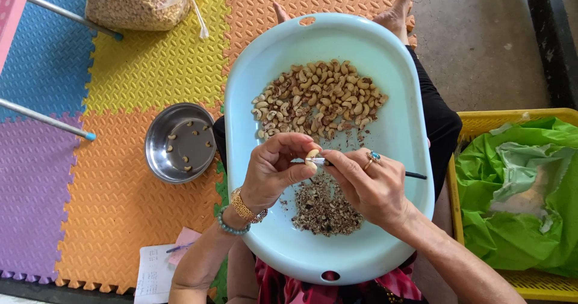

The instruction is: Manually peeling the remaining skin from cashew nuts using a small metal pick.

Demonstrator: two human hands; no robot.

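Left hand (274,171) grip pinching cashew (312,157) over light-blue tub (404,129); right hand (367,186) grip pressed around small black-handled knife (415,175). Risk: blade slips off curved nut, nicks fingertip, or kernel splits.

Bare forearms, no sleeves. The left hand (274,171) wears a gold watchband and a green bead bracelet at the wrist; the right hand (368,186) wears 1 blue-stoned ring. Black trousers, red patterned top.
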